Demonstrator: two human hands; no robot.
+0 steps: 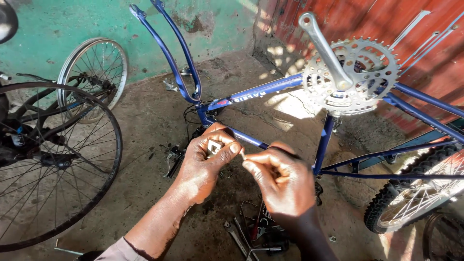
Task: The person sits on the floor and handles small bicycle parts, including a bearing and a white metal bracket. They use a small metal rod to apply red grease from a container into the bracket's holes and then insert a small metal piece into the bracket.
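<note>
My left hand [205,162] holds a small silvery metal bracket [214,146] between thumb and fingers. My right hand [280,179] is pinched shut right beside it, its fingertips meeting the left thumb on something too small to make out. Both hands hover in front of an upside-down blue bicycle frame [261,91]. Its front fork [169,53] points up at the back. The silver chainring and crank [350,72] sit at the upper right.
A spoked wheel [53,164] and another rim [94,67] stand at the left by a green wall. A knobby rear tyre [415,193] is at the right. Wrenches and small tools [251,234] lie on the dirt floor below my hands, a brake lever [173,159] nearby.
</note>
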